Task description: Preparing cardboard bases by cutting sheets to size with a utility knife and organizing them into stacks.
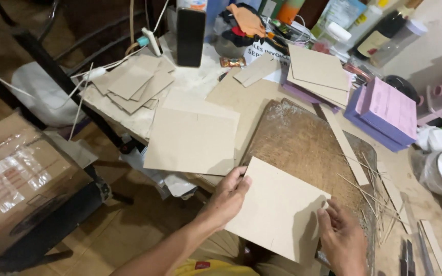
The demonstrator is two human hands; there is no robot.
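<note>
The left hand (229, 197) holds a grey cardboard sheet (277, 208) at its left edge, with the fingers (241, 180) pressed together on top of the sheet and the thumb not visible under it. The right hand (343, 236) is at the right edge of the same sheet; its fingers are slightly curled and touch the edge, but I cannot tell if they really pinch it. The sheet lies tilted over the near part of a worn brown cutting board (308, 143), which rests on the cluttered surface (410, 199). Just to the right of the sheet, thin wooden sticks (369, 191) are scattered on the board, and a narrow cardboard strip (345, 145) lies beside them. A larger cardboard sheet (193, 140) lies to the left, hanging partly over the edge of the surface. Farther back there is a pile of small cardboard pieces (134, 84), a dark upright box (190, 36) and a purple paper pad (384, 110).
</note>
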